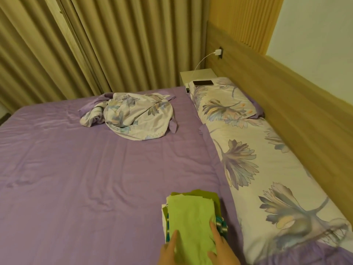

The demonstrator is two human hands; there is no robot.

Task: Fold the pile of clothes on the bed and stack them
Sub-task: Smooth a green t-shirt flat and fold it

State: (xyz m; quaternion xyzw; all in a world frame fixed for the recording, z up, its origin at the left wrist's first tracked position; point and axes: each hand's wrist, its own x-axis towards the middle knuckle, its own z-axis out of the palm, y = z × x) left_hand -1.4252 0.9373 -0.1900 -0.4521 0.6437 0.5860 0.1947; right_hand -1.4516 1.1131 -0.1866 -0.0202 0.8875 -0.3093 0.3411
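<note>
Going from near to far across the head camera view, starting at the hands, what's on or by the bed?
Left hand and right hand → stack of folded clothes → crumpled floral cloth → dark phone → white bedside table → charger in the wall socket.

Hands: two, a left hand (169,249) and a right hand (222,249), both at the bottom edge
Stacks of folded clothes: one stack (191,217), light green piece on top, teal-striped and white edges showing below; the number of pieces in it cannot be told
Crumpled floral bundles: one bundle (133,113) on the purple bed
Floral pillows: two, a far pillow (225,102) and a long near pillow (271,178)
Phones: one phone (203,83)
Chargers: one charger (218,52) plugged in
Nightstands: one nightstand (196,74)
</note>
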